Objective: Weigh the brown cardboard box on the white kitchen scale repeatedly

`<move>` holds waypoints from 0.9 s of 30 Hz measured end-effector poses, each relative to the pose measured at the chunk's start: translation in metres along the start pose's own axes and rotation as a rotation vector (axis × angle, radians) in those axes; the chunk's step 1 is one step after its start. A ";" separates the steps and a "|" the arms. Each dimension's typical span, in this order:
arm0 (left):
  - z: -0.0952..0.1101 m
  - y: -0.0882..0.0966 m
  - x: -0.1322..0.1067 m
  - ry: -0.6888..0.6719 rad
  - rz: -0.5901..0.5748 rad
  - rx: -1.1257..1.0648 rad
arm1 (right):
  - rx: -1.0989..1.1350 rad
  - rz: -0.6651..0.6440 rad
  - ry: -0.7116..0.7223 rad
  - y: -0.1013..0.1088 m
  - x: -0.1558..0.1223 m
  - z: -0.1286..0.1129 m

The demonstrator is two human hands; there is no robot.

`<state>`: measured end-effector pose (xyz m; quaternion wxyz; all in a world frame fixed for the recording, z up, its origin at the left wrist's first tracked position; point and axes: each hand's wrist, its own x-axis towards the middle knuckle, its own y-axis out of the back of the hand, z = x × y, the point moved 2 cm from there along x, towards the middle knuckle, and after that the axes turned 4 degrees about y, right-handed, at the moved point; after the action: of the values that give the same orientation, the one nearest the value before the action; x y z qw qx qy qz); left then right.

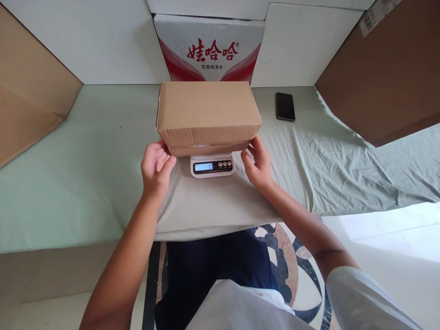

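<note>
A closed brown cardboard box [209,107] is over a small white digital kitchen scale [212,173], hiding most of it. Only the scale's front panel shows, with its lit display apparently reading 0. My left hand [156,164] grips the box's lower left front corner, its fingers partly behind the side and its thumb at the front. On the opposite lower corner, my right hand [257,161] holds the box in the same way, with some fingertips hidden. Whether the underside of the box touches the scale's plate cannot be seen.
A white and red carton [213,32] with Chinese lettering stands behind the box. A black smartphone [285,106] lies to the right on the green cloth [113,137]. Large brown cartons stand at the left [30,82] and right [385,68]. The table's front edge is close to my body.
</note>
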<state>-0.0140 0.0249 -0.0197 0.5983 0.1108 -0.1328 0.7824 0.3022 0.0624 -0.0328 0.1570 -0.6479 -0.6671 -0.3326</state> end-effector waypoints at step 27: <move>-0.019 -0.005 0.000 -0.010 0.065 0.098 | 0.059 0.019 -0.121 -0.002 -0.009 0.002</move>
<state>-0.0097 0.0328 -0.0374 0.5659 0.1396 -0.1010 0.8063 0.3019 0.0570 -0.0405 0.1383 -0.6681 -0.6788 -0.2715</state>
